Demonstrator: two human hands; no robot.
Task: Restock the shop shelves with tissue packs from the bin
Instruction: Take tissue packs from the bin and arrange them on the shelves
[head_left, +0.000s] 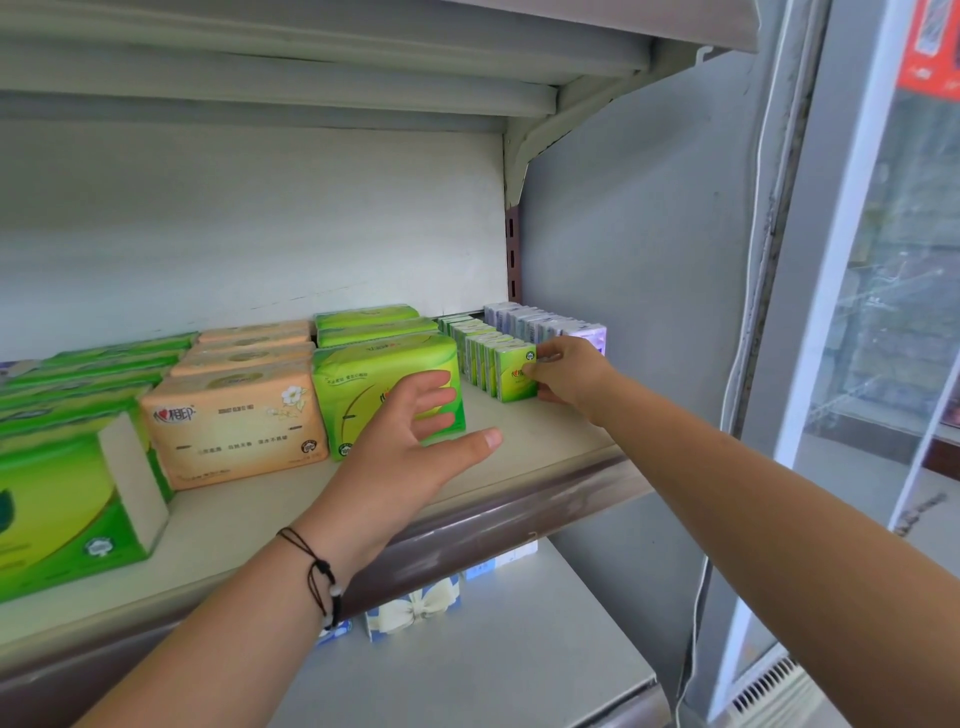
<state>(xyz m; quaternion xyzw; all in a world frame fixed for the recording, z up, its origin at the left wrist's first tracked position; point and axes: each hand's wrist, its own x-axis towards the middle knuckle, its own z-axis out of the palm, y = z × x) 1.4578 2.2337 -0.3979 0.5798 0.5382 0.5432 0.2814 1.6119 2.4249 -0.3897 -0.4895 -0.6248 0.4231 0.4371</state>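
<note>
We're mid-placement: right hand (566, 376) pinches a small green pack (515, 374) at the front of its row (475, 343) on the shelf (519, 441). Left hand (410, 441) hovers spread, empty, by the big green pack (363, 384). Next, probably push it flush and let go. Bin out of view; right fingertips partly hidden.

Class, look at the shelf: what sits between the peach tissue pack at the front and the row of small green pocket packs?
In the head view, a large green tissue pack stands between the peach tissue pack and the small green pocket packs; the left hand partly covers it.

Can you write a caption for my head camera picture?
Right hand sets a small green tissue pack in its row on the shelf.
</note>
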